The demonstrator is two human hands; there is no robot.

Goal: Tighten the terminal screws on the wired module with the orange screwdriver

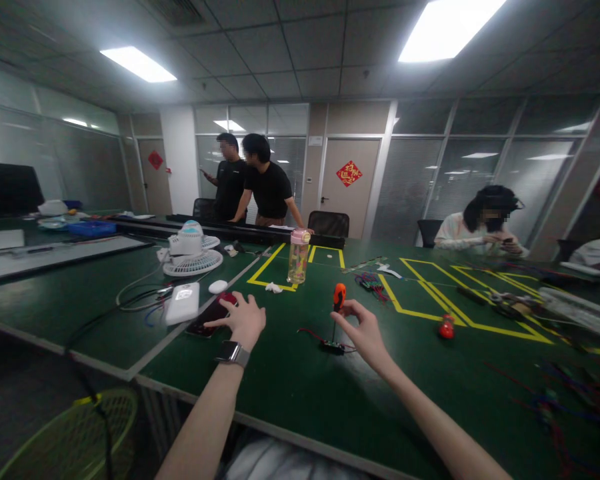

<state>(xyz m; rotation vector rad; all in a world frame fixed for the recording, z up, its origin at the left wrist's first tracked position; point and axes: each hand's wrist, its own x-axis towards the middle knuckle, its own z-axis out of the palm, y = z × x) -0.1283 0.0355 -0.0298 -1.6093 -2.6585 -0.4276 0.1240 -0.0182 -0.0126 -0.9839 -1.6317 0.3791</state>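
From where I watched, the right hand [363,328] had its thumb and fingertips closed on the orange-and-black screwdriver [339,298], which stood upright with its shaft reaching down to the small circuit board [333,347] on the green table [290,380]. Thin red and black wires trailed from the board. The left hand [241,321] was open, fingers spread over the dark phone [207,320]; I could not tell whether they touched it. The clear bottle [298,260] stood upright beyond both hands.
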